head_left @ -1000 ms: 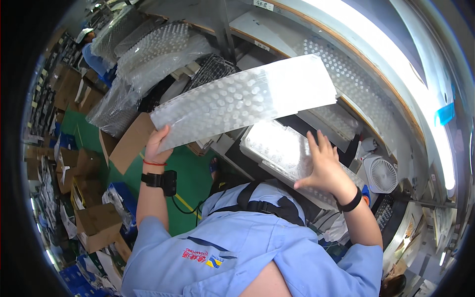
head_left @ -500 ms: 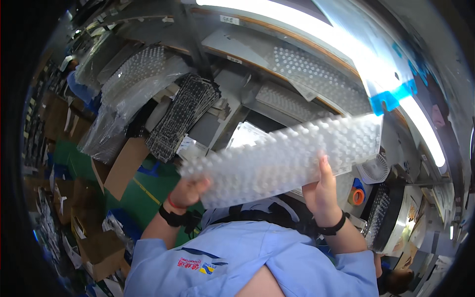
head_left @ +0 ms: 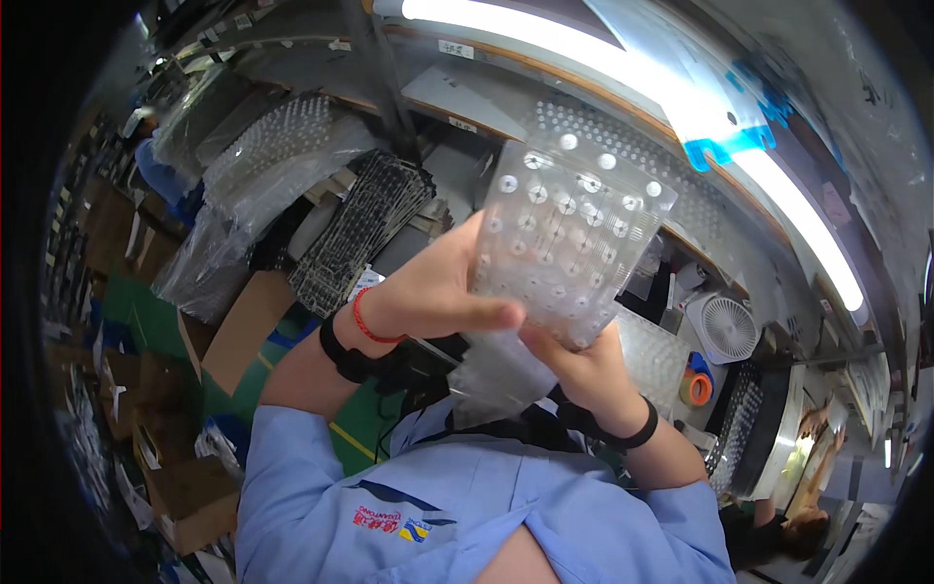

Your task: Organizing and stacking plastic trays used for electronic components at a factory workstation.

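Note:
A clear plastic sheet (head_left: 559,209) with rows of round domes is in both of my hands, in front of my chest. One end rises toward the shelf, and its lower end (head_left: 501,380) hangs toward my waist. My left hand (head_left: 438,292) grips its left edge, thumb lying across the front. On the lower right side my right hand (head_left: 584,365) pinches it, the thumb close to the left thumb. Most fingers are hidden behind the sheet. Beyond my right hand, another dimpled clear sheet (head_left: 654,355) lies on the bench.
A stack of black keyboard-like frames (head_left: 365,229) and plastic-wrapped dimpled sheets (head_left: 268,146) stand at the left. Right of my hands are a small white fan (head_left: 725,326) and an orange tape roll (head_left: 697,389). Cardboard boxes (head_left: 190,487) stand lower left; another person (head_left: 793,530) is lower right.
The sheet has swung from lengthwise across my body to end-on, one end up. My left hand has moved up and right, and my right hand slightly left, bringing them close together.

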